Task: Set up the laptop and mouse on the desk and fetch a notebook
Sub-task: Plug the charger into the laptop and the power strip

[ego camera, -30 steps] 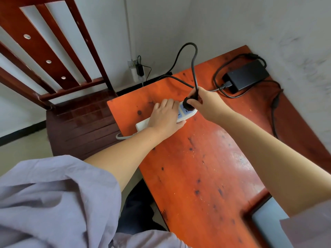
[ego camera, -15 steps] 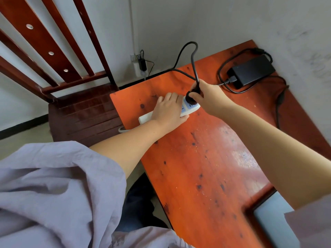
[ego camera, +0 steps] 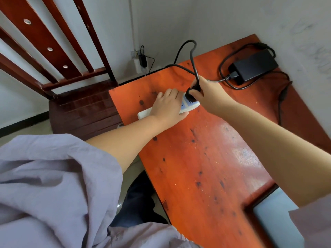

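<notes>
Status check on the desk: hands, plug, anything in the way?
Left hand flat on the white power strip, pinning it. Right hand gripping the black plug at the strip's end socket. Adapter brick behind; nothing blocking.

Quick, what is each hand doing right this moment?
Left hand: open, pressed flat on the white plastic power strip.
Right hand: closed, gripping the round black plug at the strip.

You see a glossy, scuffed wooden bench point(ego camera: 206, 158), a smooth white plastic power strip point(ego camera: 189, 106), and a matt black adapter point(ego camera: 255, 65).
</notes>
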Demonstrator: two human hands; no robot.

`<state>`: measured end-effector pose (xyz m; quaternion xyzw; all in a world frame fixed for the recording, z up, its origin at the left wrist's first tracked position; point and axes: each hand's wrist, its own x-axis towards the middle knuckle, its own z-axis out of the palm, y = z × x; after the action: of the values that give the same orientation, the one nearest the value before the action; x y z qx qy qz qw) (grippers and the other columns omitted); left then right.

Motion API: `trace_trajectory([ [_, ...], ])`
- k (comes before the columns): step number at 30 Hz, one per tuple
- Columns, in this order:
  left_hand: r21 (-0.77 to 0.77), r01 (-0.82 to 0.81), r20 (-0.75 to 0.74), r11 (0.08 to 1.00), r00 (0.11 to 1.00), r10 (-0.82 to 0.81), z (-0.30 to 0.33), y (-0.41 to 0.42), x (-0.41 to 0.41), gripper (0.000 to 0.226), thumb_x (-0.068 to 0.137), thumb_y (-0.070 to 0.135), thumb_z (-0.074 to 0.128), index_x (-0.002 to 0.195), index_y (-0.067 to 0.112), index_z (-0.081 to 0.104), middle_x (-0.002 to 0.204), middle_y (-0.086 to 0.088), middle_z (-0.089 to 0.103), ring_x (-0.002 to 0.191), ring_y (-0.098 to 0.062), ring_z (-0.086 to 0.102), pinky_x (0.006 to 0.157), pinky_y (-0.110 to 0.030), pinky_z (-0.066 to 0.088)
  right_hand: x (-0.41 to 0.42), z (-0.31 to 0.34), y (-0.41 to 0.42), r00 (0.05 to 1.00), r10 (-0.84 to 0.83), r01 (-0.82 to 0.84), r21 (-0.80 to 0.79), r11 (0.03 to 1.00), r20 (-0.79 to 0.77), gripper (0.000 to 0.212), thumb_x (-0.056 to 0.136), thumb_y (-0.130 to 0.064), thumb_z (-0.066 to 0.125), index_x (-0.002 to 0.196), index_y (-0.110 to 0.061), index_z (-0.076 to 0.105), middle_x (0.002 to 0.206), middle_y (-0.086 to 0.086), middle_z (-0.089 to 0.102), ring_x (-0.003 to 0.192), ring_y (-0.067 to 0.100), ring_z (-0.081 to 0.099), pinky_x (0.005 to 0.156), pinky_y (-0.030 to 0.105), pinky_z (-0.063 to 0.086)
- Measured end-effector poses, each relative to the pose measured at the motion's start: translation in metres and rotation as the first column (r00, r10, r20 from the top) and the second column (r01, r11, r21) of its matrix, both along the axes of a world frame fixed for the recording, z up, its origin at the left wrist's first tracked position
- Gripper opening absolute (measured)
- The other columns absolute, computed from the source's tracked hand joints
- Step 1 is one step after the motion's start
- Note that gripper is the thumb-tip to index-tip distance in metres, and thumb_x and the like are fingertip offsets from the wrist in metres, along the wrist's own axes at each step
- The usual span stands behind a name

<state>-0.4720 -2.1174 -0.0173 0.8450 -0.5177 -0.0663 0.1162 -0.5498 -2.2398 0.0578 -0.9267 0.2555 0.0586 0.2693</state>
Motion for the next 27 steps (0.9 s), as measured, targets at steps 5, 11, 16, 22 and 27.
trace_trajectory([
  [5,0.001,0.005,0.002,1.0,1.0,-0.005,-0.001,0.0,-0.001,0.056,0.083,0.047,0.054,0.123,0.01,0.047,0.118,-0.008,0.055,0.112,-0.026,0.047,0.089,-0.038,0.038,-0.007,-0.006,-0.001,0.996,-0.046,0.043,0.041,0.998,0.076,0.013,0.092,-0.021,0.048,0.1,-0.012,0.051,0.091,-0.002,0.057,0.078,0.015,0.05,0.059,0.017,0.035],
  [11,-0.006,-0.002,0.017,1.0,1.0,0.002,0.0,0.0,-0.001,0.052,0.083,0.047,0.054,0.119,0.01,0.048,0.114,-0.008,0.056,0.109,-0.026,0.048,0.087,-0.038,0.039,-0.006,-0.008,0.002,0.994,-0.058,0.053,0.065,0.997,0.089,0.014,0.092,-0.02,0.048,0.102,-0.011,0.051,0.094,0.001,0.059,0.082,0.017,0.053,0.07,0.024,0.04],
  [16,-0.006,-0.002,0.018,1.0,1.0,0.002,-0.001,0.0,-0.001,0.053,0.083,0.048,0.054,0.12,0.011,0.048,0.115,-0.008,0.055,0.109,-0.026,0.048,0.088,-0.037,0.039,-0.007,-0.007,-0.001,0.993,-0.096,0.089,0.095,0.992,0.075,0.015,0.091,-0.024,0.05,0.101,-0.014,0.051,0.077,-0.01,0.054,0.067,0.008,0.05,0.055,0.016,0.036],
  [22,-0.014,-0.016,0.004,1.0,1.0,0.016,0.0,0.0,-0.001,0.053,0.082,0.048,0.054,0.12,0.011,0.049,0.115,-0.007,0.056,0.108,-0.025,0.048,0.087,-0.036,0.039,-0.006,-0.006,-0.013,1.0,-0.024,0.022,0.055,0.998,0.019,0.01,0.093,-0.025,0.047,0.099,-0.017,0.048,0.09,-0.002,0.056,0.073,0.01,0.053,0.056,0.013,0.037],
  [27,-0.016,0.0,0.0,1.0,1.0,0.0,0.001,0.0,-0.001,0.057,0.082,0.048,0.056,0.123,0.01,0.047,0.117,-0.006,0.054,0.109,-0.025,0.048,0.088,-0.037,0.039,-0.024,-0.016,-0.008,0.977,-0.149,0.128,0.138,0.982,0.154,0.005,0.093,-0.02,0.047,0.096,-0.023,0.048,0.082,-0.018,0.05,0.07,-0.008,0.048,0.056,-0.001,0.037],
])
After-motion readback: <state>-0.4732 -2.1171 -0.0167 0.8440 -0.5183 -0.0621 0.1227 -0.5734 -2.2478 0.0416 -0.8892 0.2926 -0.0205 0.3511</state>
